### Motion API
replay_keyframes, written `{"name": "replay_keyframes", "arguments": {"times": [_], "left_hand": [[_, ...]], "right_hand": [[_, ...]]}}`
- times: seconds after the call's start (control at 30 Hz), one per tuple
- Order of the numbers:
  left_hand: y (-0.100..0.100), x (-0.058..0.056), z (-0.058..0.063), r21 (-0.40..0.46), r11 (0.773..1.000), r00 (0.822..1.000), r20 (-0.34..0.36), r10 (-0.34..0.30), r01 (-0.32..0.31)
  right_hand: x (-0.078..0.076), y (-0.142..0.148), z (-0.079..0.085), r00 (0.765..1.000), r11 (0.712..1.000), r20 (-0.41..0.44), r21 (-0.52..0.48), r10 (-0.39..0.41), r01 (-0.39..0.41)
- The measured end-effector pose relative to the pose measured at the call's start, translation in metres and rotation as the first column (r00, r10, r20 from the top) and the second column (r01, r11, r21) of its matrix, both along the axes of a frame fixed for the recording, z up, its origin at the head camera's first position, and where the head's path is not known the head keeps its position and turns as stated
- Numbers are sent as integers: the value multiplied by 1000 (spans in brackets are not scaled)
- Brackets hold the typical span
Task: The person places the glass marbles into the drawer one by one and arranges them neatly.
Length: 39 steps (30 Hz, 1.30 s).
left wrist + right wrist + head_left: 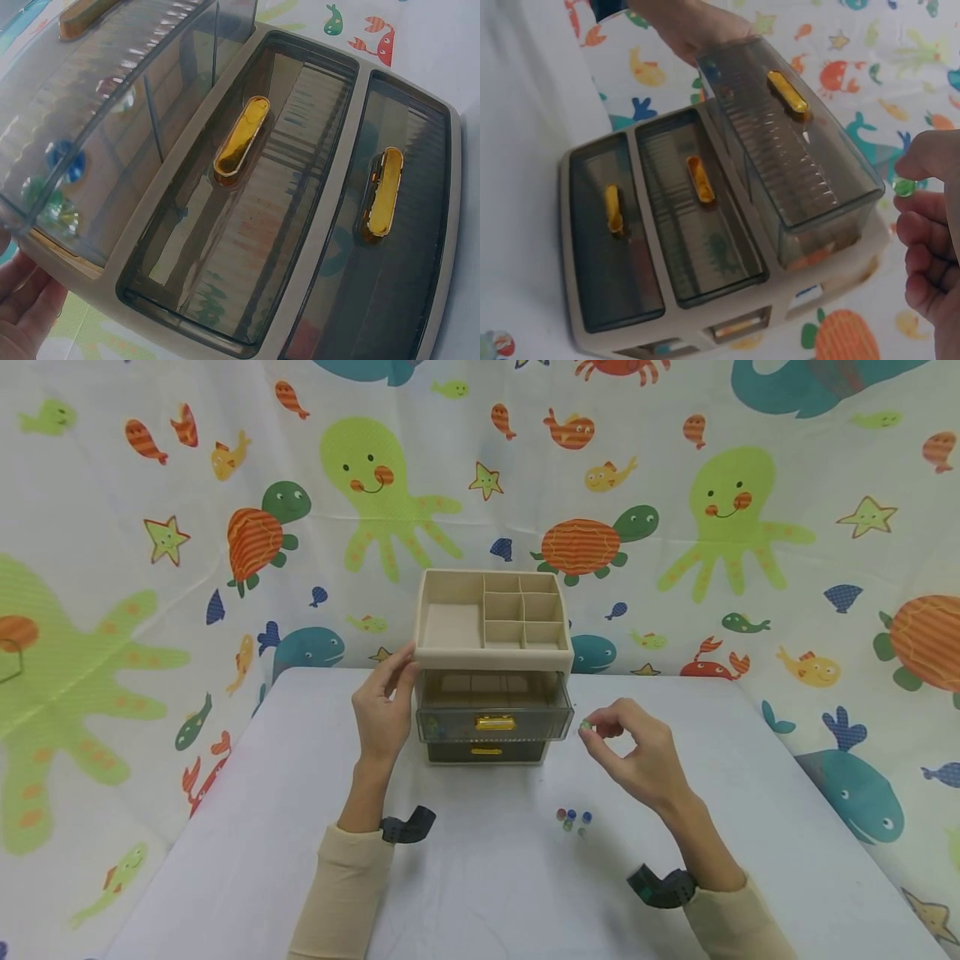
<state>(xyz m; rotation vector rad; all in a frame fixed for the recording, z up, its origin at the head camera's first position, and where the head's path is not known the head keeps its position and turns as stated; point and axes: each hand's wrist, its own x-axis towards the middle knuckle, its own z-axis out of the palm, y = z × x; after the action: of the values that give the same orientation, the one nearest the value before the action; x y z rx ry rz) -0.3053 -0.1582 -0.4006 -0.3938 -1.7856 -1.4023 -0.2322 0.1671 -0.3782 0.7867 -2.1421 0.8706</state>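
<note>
A beige drawer organizer [491,658] stands on the table, its clear top drawer [450,727] pulled out. My left hand [382,710] rests its fingers against the organizer's left side, beside the open drawer. Several glass marbles, among them a blue marble [66,161], show through that drawer's wall in the left wrist view. To the right of the drawer, my right hand [637,752] pinches a green marble [904,186] between thumb and index finger.
Several loose marbles lie on the white table [480,877] in front of the organizer, a red marble [561,814] at their left. Lower drawers with a gold handle [385,191] are closed. Compartments [522,610] top the organizer. A sea-animal curtain [465,535] hangs behind.
</note>
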Motion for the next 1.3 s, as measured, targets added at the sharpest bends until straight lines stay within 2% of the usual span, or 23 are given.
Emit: {"name": "replay_keyframes", "arguments": {"times": [0.43, 0.9, 1.3], "left_hand": [[-1, -1, 0, 6, 1000, 1000, -2, -6, 7], [-1, -1, -1, 9, 1000, 1000, -3, -8, 8], [-1, -1, -2, 3, 1000, 1000, 14, -4, 4]], "right_hand": [[-14, -6, 11, 999, 1000, -34, -8, 5, -5], [-24, -12, 15, 1000, 1000, -7, 13, -18, 19], [-26, -17, 18, 999, 999, 39, 42, -20, 19]]}}
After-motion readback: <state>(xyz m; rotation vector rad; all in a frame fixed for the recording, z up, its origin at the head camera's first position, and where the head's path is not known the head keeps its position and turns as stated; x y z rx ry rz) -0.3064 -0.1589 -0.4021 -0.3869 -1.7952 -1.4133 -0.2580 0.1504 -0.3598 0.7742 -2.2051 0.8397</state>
